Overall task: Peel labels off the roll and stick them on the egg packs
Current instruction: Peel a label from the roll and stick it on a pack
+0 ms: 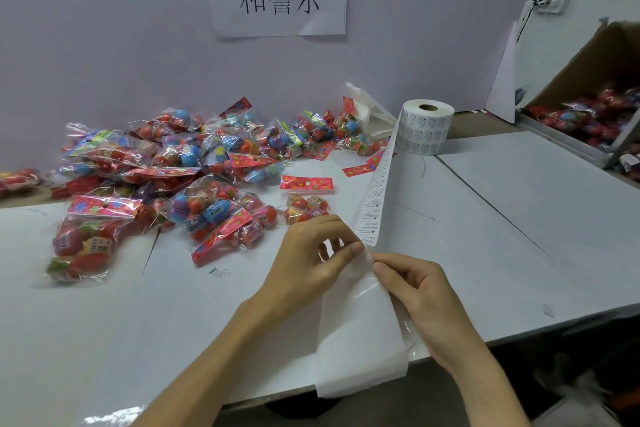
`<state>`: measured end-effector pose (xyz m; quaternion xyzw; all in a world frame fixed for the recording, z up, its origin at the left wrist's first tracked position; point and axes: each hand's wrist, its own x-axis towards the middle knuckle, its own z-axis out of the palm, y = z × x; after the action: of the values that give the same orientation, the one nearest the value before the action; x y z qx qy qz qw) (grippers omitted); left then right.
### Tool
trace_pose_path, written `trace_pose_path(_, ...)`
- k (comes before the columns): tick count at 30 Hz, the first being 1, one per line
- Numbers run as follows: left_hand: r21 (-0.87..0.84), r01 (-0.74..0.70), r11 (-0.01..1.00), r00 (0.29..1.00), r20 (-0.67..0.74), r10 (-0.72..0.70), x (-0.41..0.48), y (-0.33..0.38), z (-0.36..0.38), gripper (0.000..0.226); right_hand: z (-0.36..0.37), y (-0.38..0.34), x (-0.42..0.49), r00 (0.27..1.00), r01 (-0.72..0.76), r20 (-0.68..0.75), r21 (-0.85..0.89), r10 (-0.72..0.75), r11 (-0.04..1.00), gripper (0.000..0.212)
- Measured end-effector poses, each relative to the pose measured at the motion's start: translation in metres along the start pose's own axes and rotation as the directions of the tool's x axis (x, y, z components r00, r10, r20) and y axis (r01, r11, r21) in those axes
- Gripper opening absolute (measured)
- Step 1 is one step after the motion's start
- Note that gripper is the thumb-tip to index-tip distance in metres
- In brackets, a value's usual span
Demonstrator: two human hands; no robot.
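The fingers (356, 248) of the left hand (311, 253) pinch the near end of the long white paper label strip (375, 198) just where the printed labels stop. The fingers of the right hand (415, 291) are curled and nip the same strip from the other side, just below that spot; the two pinches almost touch. Whether a single label has already lifted free I cannot tell.

From that pinch the strip's long axis runs two ways. Away from the person and slightly to the right it rises, printed side showing, to the white roll of printed labels (425, 130), which stands on end far from the hands. Toward the person the bare glossy backing tail (360, 340) lies flat and hangs over the near edge of the white worktop (519, 236).

The nearest pack, a small clear plastic bag of red and yellow toy eggs with a red card header (306, 199), lies just left of the strip, about midway between pinch and roll, and closer to the left hand. Further left of the strip spreads the heap of similar colourful egg packs (166, 166). Right of the strip the worktop is bare, so I judge there is free room to pull the backing sideways there.
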<state>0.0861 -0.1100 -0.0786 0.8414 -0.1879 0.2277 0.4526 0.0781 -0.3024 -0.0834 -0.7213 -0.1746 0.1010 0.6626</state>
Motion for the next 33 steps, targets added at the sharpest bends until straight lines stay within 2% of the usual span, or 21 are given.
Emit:
trace_pose_path(5,-0.062,0.066,0.996,0.998,-0.008,-0.067,0.000,0.001,0.000,0.010,0.000,-0.001,-0.002,0.999,-0.033,-0.037,-0.004,0.033,0.999,0.026)
trace_pose_path(8,-0.099,0.144,0.985,0.984,-0.088,-0.152,0.002,-0.004,-0.003,0.010,-0.002,0.000,-0.003,0.994,-0.066,-0.088,-0.027,0.063,0.997,0.022)
trace_pose_path(12,-0.291,0.227,0.930,0.918,-0.255,-0.303,0.007,-0.011,-0.012,0.012,-0.004,0.001,-0.009,0.985,-0.078,-0.158,-0.051,0.069,0.996,0.020)
trace_pose_path(15,-0.431,0.274,0.860,0.850,-0.310,-0.426,0.008,-0.014,-0.021,0.011,-0.012,0.001,-0.015,0.978,-0.089,-0.196,-0.094,0.069,0.992,0.026)
trace_pose_path(19,-0.614,0.296,0.732,0.785,-0.280,-0.553,0.011,-0.017,-0.031,0.014,-0.041,-0.001,-0.030,0.950,-0.112,-0.306,-0.165,0.058,0.980,0.033)
trace_pose_path(23,-0.624,0.312,0.716,0.801,-0.233,-0.551,0.011,-0.017,-0.033,0.016,-0.094,0.010,-0.045,0.884,-0.231,-0.461,-0.291,0.076,0.928,0.046)
trace_pose_path(25,-0.634,0.318,0.705,0.811,-0.203,-0.548,0.011,-0.016,-0.033,0.019,-0.129,0.017,-0.055,0.816,-0.325,-0.569,-0.307,0.102,0.894,0.044)
trace_pose_path(27,-0.647,0.315,0.694,0.818,-0.185,-0.545,0.011,-0.015,-0.033,0.022,-0.157,0.020,-0.061,0.792,-0.358,-0.602,-0.327,0.099,0.875,0.037)
trace_pose_path(30,-0.645,0.312,0.698,0.833,-0.168,-0.527,0.011,-0.013,-0.033,0.025,-0.163,0.001,-0.053,0.762,-0.279,-0.647,-0.372,-0.032,0.885,0.042)
trace_pose_path(31,-0.640,0.313,0.702,0.837,-0.163,-0.522,0.010,-0.013,-0.033,0.026,-0.151,-0.011,-0.046,0.751,-0.218,-0.653,-0.387,-0.100,0.896,0.045)
trace_pose_path(33,-0.631,0.316,0.708,0.841,-0.159,-0.517,0.010,-0.013,-0.033,0.030,-0.116,-0.035,-0.026,0.785,-0.032,-0.569,-0.433,-0.246,0.901,0.037)
